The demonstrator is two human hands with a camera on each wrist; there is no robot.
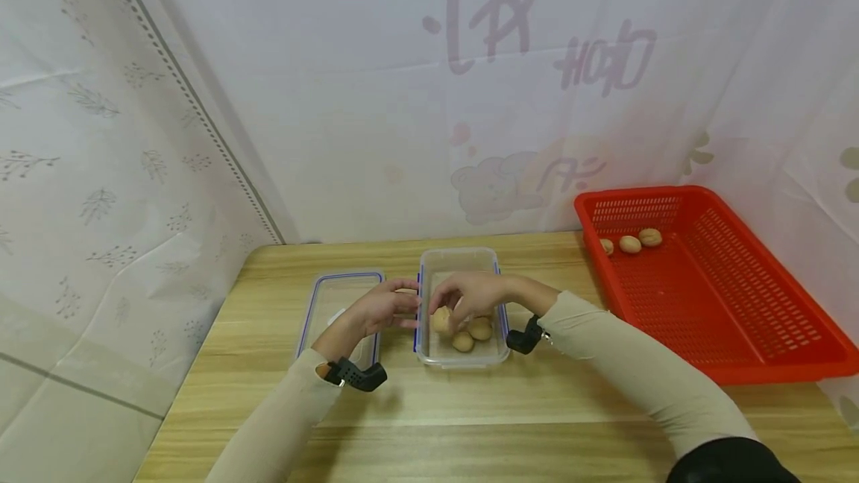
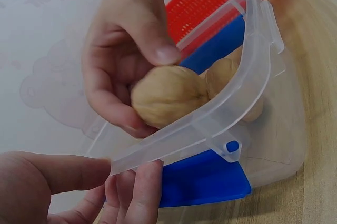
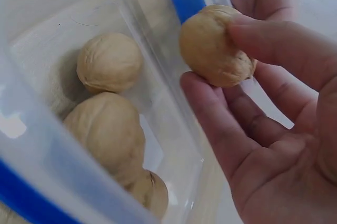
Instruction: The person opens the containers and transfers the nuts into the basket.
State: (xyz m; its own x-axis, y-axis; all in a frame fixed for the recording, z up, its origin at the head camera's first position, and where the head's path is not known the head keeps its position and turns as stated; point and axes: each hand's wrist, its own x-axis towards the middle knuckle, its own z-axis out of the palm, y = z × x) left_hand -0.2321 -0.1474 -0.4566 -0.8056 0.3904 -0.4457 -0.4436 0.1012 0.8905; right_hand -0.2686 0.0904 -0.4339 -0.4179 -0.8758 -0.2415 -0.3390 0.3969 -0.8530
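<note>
My right hand pinches a walnut between thumb and fingers, above the far left part of a clear plastic container with blue clips. Below it, several walnuts lie together on the container's floor. On the container's left side, the fingers of my left hand reach out fairly straight and touch the rim near a blue clip. The clear lid with a blue seal lies flat to the left, partly under my left hand and wrist.
A red perforated basket stands on the right, with a few walnuts in its far left corner. A wooden table bears everything, and a printed cloth hangs behind it.
</note>
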